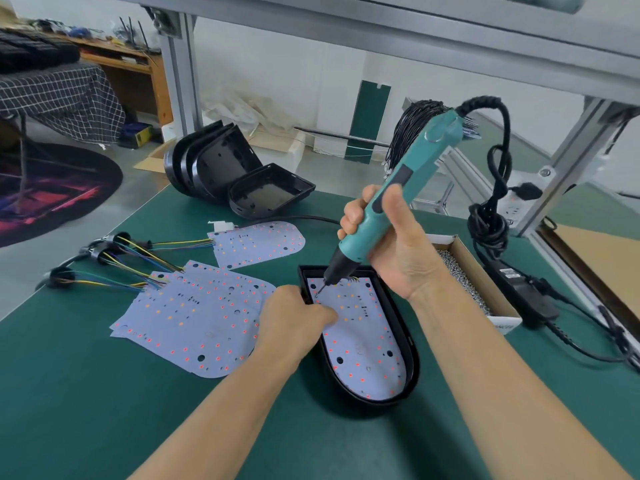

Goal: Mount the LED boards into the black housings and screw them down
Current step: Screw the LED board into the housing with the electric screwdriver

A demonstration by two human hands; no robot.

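I am driving a screw at the top-left corner of the LED board (363,341), which lies seated in the black housing (414,358) on the green worktop (86,410), right in front of me. My right hand (388,244) is wrapped around the teal electric screwdriver (408,188), its body leaning off toward 1 o'clock while the bit (321,288) comes down on the board near the housing's far-left rim. My left hand (294,320) sits at the housing's left edge, fingers curled; they seem to pinch something small beside the bit, probably the screw, though I cannot make it out.

To do this well, I judge I should bring the driver closer to upright before pulling the trigger, since a tilted bit may slip and scar the board. The left hand should steady the housing and release the screw once it bites. I would press lightly and stop as the screw seats.

The spare LED boards (194,320) lie at 9 o'clock, empty housings (270,194) at 11 o'clock, and the box of screws (464,271) at 3 o'clock.
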